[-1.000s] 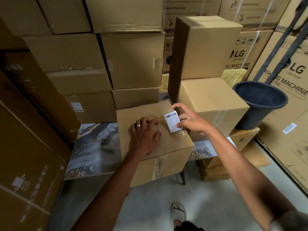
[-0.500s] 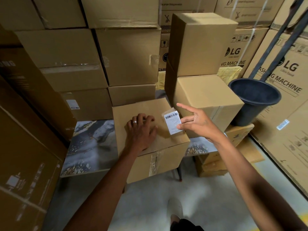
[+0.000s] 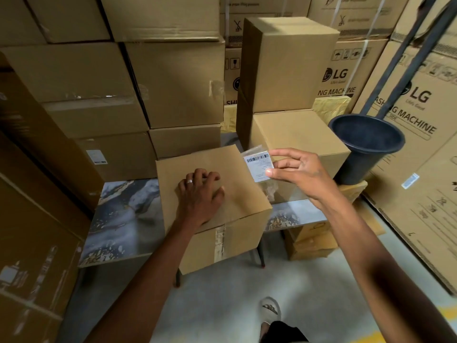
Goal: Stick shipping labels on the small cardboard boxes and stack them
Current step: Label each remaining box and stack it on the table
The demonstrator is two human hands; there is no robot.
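Stacked cartons: plain brown cardboard boxes (image 3: 81, 78) fill the left and back, piled several high; one lower box carries a small white sticker (image 3: 96, 157).
Table: a marble-patterned tabletop (image 3: 123, 214) on thin dark legs stands in front of that pile.
Small cardboard box: the box (image 3: 237, 191) sits on the table with its near edge hanging past the table's front, clear tape running down its front face.
Left hand: the left hand (image 3: 200, 194) rests palm-down on the box's top, fingers bent with their tips on the cardboard, gripping nothing; a ring (image 3: 189, 181) shows on one finger.
Shipping label: a white label (image 3: 258, 165) with a barcode along its upper edge is held above the box's far right corner, clear of the cardboard, with a clear backing film showing behind its upper edge.
Right hand: the right hand (image 3: 296, 172) pinches the label's right edge between thumb and fingers; the index finger stretches over the label's top.
Right stack: two more plain boxes (image 3: 291, 70) stand one on the other behind that hand.
Bucket: a black plastic bucket (image 3: 366, 144) stands to the right of the stack, on a low box.
Printed cartons: large boxes marked LG washing machine (image 3: 415, 125) line the right side.
Floor: a sandalled foot (image 3: 270, 310) shows on grey concrete.
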